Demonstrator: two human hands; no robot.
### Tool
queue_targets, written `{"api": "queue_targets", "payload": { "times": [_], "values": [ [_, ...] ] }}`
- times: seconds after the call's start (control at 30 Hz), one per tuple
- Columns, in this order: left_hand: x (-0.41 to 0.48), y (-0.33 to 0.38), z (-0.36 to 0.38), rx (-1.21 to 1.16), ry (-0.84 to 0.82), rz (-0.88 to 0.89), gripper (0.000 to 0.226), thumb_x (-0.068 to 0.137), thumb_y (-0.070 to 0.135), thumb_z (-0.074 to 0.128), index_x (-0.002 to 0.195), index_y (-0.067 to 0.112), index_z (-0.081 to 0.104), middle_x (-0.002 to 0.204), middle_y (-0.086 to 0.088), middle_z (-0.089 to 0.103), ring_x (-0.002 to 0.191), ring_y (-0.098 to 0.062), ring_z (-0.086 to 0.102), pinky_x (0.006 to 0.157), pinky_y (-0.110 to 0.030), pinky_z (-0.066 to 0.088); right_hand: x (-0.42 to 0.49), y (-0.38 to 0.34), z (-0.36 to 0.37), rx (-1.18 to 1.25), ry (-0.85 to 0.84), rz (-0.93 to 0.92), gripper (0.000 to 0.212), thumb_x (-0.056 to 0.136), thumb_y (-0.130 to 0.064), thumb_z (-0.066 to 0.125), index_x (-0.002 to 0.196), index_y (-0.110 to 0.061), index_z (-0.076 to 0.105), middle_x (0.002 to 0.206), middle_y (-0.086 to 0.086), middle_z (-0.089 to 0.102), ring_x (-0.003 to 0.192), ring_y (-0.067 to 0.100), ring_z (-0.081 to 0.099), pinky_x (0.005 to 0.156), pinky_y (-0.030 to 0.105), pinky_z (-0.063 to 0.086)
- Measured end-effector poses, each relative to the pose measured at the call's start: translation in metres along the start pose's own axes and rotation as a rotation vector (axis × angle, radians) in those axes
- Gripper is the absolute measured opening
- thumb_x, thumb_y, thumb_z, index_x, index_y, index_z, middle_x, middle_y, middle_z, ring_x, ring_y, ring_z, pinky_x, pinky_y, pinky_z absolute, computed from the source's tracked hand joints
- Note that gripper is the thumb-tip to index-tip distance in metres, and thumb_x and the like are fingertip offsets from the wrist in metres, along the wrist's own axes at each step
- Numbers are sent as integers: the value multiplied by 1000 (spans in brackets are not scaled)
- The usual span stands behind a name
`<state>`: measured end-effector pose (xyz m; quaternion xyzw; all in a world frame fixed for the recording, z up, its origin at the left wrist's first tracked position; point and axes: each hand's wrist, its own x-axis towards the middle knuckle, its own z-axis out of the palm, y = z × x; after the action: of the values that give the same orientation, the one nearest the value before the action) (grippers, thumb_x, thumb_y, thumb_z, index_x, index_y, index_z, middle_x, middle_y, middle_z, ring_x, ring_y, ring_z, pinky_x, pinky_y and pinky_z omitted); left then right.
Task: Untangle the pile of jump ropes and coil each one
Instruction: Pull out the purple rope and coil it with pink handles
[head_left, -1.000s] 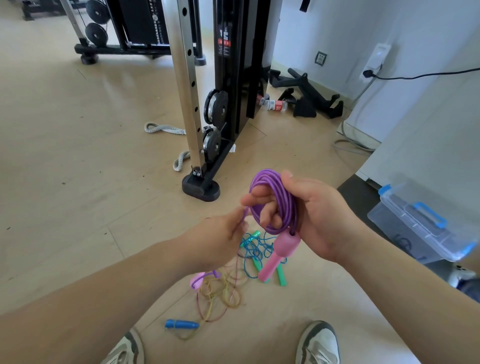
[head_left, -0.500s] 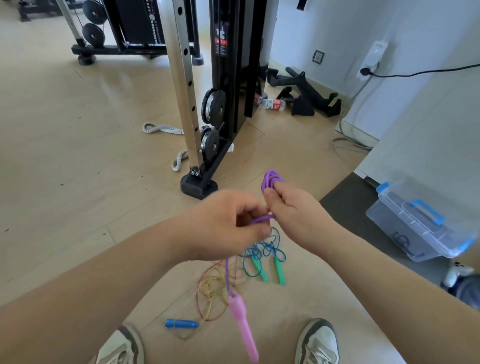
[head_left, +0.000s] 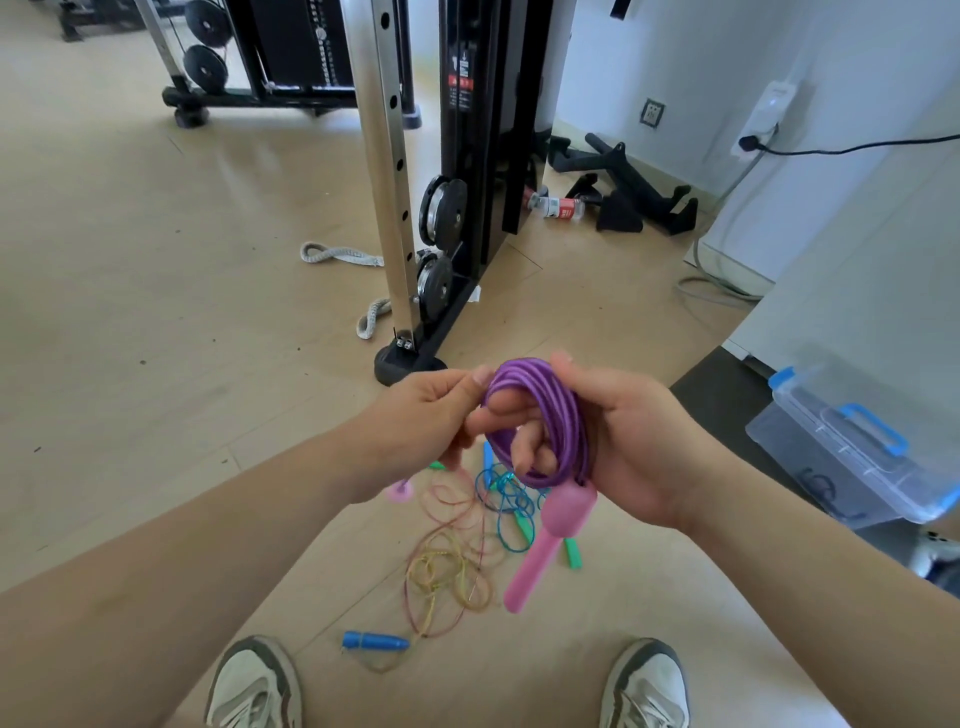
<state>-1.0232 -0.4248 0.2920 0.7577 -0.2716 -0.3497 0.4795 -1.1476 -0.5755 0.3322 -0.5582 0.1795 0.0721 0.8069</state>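
Lifted pink handle (head_left: 540, 551), purple rope (head_left: 558, 415) coiled round right fingers (head_left: 523, 448), left fingers (head_left: 462, 389) pinching it

You'll find the purple rope (head_left: 553, 410) reads as smooth plastic cord with a light gloss along its strands. Its pink handle (head_left: 543, 545) is smooth, matt plastic. The blue cord (head_left: 500, 493) and the yellow-red cord (head_left: 441, 569) look thin and shiny; the blue handle (head_left: 375, 640) is glossy plastic. Under you, the floor (head_left: 130, 312) is pale wood-look board with a soft sheen. The upright post (head_left: 387, 208) is polished metal, the storage box (head_left: 831, 467) clear plastic, the grey strap (head_left: 337, 255) rough woven cloth.
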Motion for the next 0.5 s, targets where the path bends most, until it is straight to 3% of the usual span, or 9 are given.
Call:
{"api": "queue_targets", "payload": {
  "times": [0.1, 0.2, 0.3, 0.4, 0.5],
  "values": [
    [-3, -9, 6, 272, -90, -6, 34, 107, 43, 38, 114, 22, 64, 68, 4, 62, 58, -11, 58, 76, -39, 57, 4, -6, 0, 202, 99, -72, 62, 109, -38, 30, 124, 16, 57, 115, 27, 73, 78, 25, 68, 73, 32, 49],
    [-10, -12, 22, 480, -234, -32, 22, 107, 37, 39, 116, 25, 56, 73, 4, 63, 55, -8, 56, 72, -36, 58, 12, -6, -6, 164, 254, -156, 57, 110, -38, 32, 123, 11, 59, 119, 26, 71, 96, 29, 75, 79, 34, 56],
    [-18, -2, 43, 574, -313, 22, 10, 103, 33, 47, 96, 27, 52, 79, 1, 62, 57, -5, 52, 60, -26, 47, 18, 3, -15, -221, 447, -153, 50, 109, -43, 40, 114, 1, 64, 103, 11, 79, 95, 24, 77, 88, 40, 59],
    [-15, 10, 48, 487, -239, 117, 3, 96, 28, 60, 97, 26, 61, 73, 8, 58, 60, 0, 53, 62, -24, 49, 16, 7, -15, -634, 493, -178, 49, 108, -43, 40, 99, 1, 61, 92, 4, 79, 59, -7, 66, 68, 23, 48],
    [-9, 18, 38, 486, -168, 163, 8, 93, 32, 64, 94, 25, 68, 80, 6, 68, 75, -13, 64, 76, -37, 57, 16, 9, -17, -931, 468, -218, 40, 108, -37, 43, 80, -10, 49, 87, 10, 74, 50, -13, 57, 49, 14, 38]
  ]
}}
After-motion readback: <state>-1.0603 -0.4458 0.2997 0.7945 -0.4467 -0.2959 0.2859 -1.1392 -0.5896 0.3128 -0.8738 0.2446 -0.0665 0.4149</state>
